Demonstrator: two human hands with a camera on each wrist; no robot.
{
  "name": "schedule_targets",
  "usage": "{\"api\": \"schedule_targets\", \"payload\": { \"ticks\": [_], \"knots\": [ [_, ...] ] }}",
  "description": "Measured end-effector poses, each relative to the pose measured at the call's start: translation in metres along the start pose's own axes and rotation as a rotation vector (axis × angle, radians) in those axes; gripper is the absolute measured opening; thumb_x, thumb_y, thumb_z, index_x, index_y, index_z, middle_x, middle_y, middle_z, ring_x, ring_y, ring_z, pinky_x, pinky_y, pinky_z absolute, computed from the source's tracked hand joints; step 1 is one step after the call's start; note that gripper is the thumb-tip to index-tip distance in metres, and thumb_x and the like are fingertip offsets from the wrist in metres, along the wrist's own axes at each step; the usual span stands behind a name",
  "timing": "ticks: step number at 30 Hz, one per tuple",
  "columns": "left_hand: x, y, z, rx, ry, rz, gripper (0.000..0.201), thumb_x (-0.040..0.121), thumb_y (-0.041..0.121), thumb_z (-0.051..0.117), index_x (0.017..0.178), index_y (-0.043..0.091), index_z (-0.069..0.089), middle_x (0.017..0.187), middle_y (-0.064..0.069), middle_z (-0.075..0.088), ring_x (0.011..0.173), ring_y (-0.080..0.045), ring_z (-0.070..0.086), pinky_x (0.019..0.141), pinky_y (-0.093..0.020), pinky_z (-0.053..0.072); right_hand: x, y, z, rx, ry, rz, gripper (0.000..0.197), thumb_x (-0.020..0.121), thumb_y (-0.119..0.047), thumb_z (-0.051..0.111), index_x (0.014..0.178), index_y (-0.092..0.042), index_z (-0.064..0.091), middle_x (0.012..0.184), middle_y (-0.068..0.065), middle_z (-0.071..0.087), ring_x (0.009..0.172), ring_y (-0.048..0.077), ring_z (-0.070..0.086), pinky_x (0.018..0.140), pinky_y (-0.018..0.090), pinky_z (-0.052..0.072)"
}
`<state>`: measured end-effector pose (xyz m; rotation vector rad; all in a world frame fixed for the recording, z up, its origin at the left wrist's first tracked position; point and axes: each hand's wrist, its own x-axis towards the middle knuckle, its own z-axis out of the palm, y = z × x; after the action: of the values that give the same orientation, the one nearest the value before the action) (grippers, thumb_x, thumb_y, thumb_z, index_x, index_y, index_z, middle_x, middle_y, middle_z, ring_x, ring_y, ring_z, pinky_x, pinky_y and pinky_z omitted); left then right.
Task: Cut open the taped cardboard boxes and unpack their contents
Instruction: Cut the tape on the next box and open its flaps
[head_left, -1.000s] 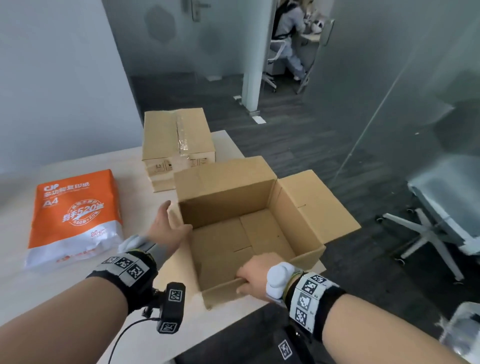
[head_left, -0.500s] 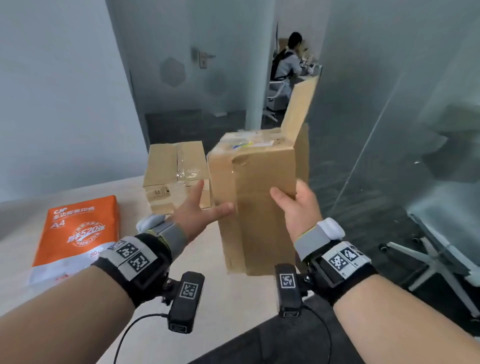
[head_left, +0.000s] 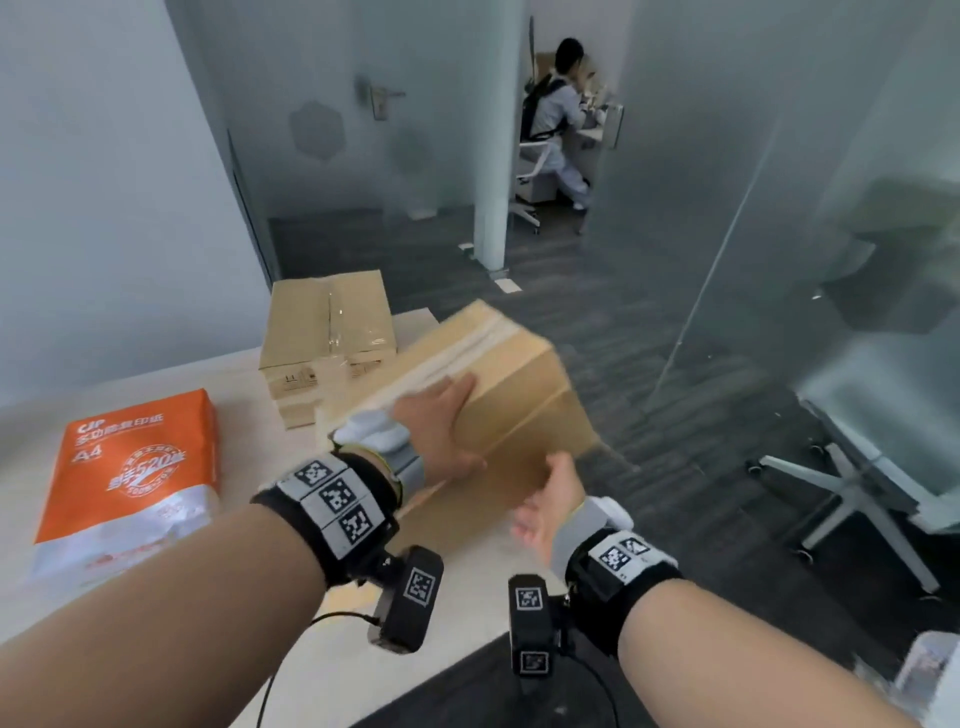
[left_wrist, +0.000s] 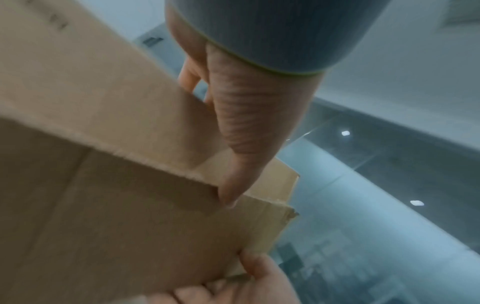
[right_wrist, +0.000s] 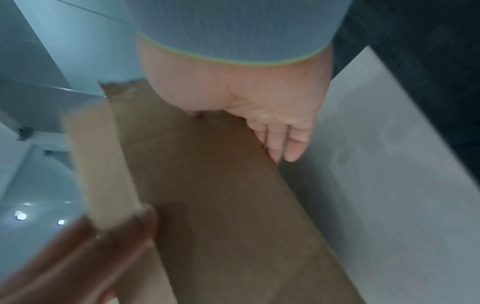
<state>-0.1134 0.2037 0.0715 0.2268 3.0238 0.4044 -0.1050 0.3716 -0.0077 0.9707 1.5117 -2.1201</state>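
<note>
An opened, empty cardboard box (head_left: 519, 374) is tilted over in the air above the table's right edge, its taped bottom turned up. My left hand (head_left: 441, 431) lies flat on its upper face with straight fingers. In the left wrist view the left hand (left_wrist: 246, 123) has its thumb pressed along a flap edge of the box (left_wrist: 103, 185). My right hand (head_left: 545, 509) supports the near lower side, and in the right wrist view the right hand (right_wrist: 246, 102) is flat against the cardboard (right_wrist: 221, 195). A second box (head_left: 327, 322), sealed with clear tape, sits behind on the table.
An orange ream of A4 paper (head_left: 130, 467) lies at the left of the light table (head_left: 467, 582). A white office chair (head_left: 857, 493) stands on the dark floor to the right, by a glass wall. A seated person (head_left: 556, 119) is far back.
The box went from standing open on the table to lifted upright, then tipped over with its bottom up. Both hands shifted from its rim to its outer faces.
</note>
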Motion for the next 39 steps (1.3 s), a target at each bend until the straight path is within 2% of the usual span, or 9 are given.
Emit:
{"api": "schedule_targets", "payload": {
  "ticks": [5, 10, 17, 22, 26, 28, 33, 36, 39],
  "knots": [
    [-0.002, -0.016, 0.063, 0.117, -0.223, 0.010, 0.105, 0.076, 0.067, 0.069, 0.156, 0.052, 0.002, 0.170, 0.015, 0.000, 0.157, -0.027, 0.006, 0.121, -0.063, 0.019, 0.028, 0.032, -0.044, -0.447, -0.127, 0.219, 0.037, 0.088, -0.038, 0.051, 0.104, -0.005, 0.056, 0.110, 0.010, 0.070, 0.086, 0.026, 0.061, 0.086, 0.037, 0.042],
    [-0.008, -0.037, 0.100, 0.236, -0.439, -0.073, 0.097, 0.082, 0.065, 0.062, 0.148, 0.064, -0.009, 0.167, 0.016, -0.018, 0.156, -0.030, -0.009, 0.118, -0.066, 0.022, 0.029, 0.026, -0.062, -1.047, -0.083, 0.053, 0.034, 0.080, -0.038, 0.047, 0.090, -0.013, 0.068, 0.086, -0.002, 0.079, 0.082, 0.023, 0.073, 0.073, 0.031, 0.051],
    [-0.005, -0.045, 0.090, 0.024, -0.299, -0.102, 0.080, 0.084, 0.072, 0.046, 0.156, 0.044, 0.026, 0.167, 0.015, 0.022, 0.153, -0.027, 0.020, 0.120, -0.051, 0.027, 0.001, 0.004, -0.014, -1.273, -0.159, -0.630, 0.021, 0.093, -0.029, 0.047, 0.077, -0.024, 0.059, 0.069, -0.008, 0.060, 0.059, 0.014, 0.052, 0.057, 0.026, 0.038],
    [-0.025, -0.087, 0.073, -0.568, 0.042, -0.310, 0.028, 0.096, 0.018, 0.058, 0.117, 0.031, 0.070, 0.125, 0.009, 0.062, 0.115, -0.018, 0.059, 0.101, -0.033, 0.046, 0.001, 0.013, 0.038, -1.306, -0.281, -0.874, 0.025, 0.091, -0.022, 0.051, 0.111, -0.028, 0.066, 0.116, -0.014, 0.060, 0.110, 0.013, 0.052, 0.093, 0.034, 0.046],
    [-0.040, -0.172, 0.068, -0.519, 0.293, -0.552, 0.028, 0.089, 0.010, 0.060, 0.080, 0.036, 0.063, 0.108, -0.003, 0.068, 0.087, -0.024, 0.063, 0.079, -0.037, 0.053, 0.014, 0.026, 0.085, -1.448, -0.314, -0.959, 0.036, 0.091, -0.028, 0.053, 0.126, -0.031, 0.061, 0.142, -0.013, 0.051, 0.132, 0.016, 0.043, 0.106, 0.040, 0.040],
    [-0.060, -0.230, 0.077, -0.417, 0.153, -0.732, 0.018, 0.092, 0.014, 0.059, 0.089, 0.029, 0.068, 0.109, -0.007, 0.070, 0.080, -0.024, 0.063, 0.067, -0.031, 0.049, 0.021, 0.042, 0.123, -1.560, -0.314, -0.934, 0.043, 0.093, -0.039, 0.050, 0.136, -0.037, 0.052, 0.155, -0.012, 0.039, 0.143, 0.015, 0.034, 0.111, 0.044, 0.035],
    [-0.110, -0.321, 0.105, -0.226, -0.302, -1.003, 0.051, 0.081, 0.038, 0.068, 0.131, 0.032, 0.057, 0.140, -0.003, 0.054, 0.113, -0.027, 0.062, 0.092, -0.035, 0.050, 0.031, 0.068, 0.159, -1.698, -0.216, -0.771, 0.051, 0.094, -0.056, 0.042, 0.144, -0.044, 0.038, 0.163, -0.015, 0.017, 0.151, 0.011, 0.013, 0.119, 0.053, 0.015],
    [-0.123, -0.335, 0.123, -0.199, -0.380, -1.010, 0.066, 0.072, 0.062, 0.067, 0.132, 0.041, 0.049, 0.138, 0.002, 0.043, 0.114, -0.028, 0.058, 0.091, -0.039, 0.049, 0.040, 0.068, 0.164, -1.723, -0.203, -0.742, 0.054, 0.094, -0.058, 0.042, 0.145, -0.046, 0.034, 0.165, -0.016, 0.010, 0.153, 0.010, 0.006, 0.120, 0.053, 0.011],
    [-0.120, -0.337, 0.138, -0.170, -0.417, -0.876, 0.055, 0.063, 0.061, 0.066, 0.115, 0.045, 0.054, 0.123, 0.003, 0.046, 0.097, -0.025, 0.056, 0.090, -0.046, 0.054, 0.041, 0.071, 0.169, -1.701, -0.154, -0.757, 0.051, 0.092, -0.057, 0.044, 0.142, -0.047, 0.036, 0.164, -0.017, 0.013, 0.152, 0.010, 0.009, 0.120, 0.051, 0.012]
  ]
}}
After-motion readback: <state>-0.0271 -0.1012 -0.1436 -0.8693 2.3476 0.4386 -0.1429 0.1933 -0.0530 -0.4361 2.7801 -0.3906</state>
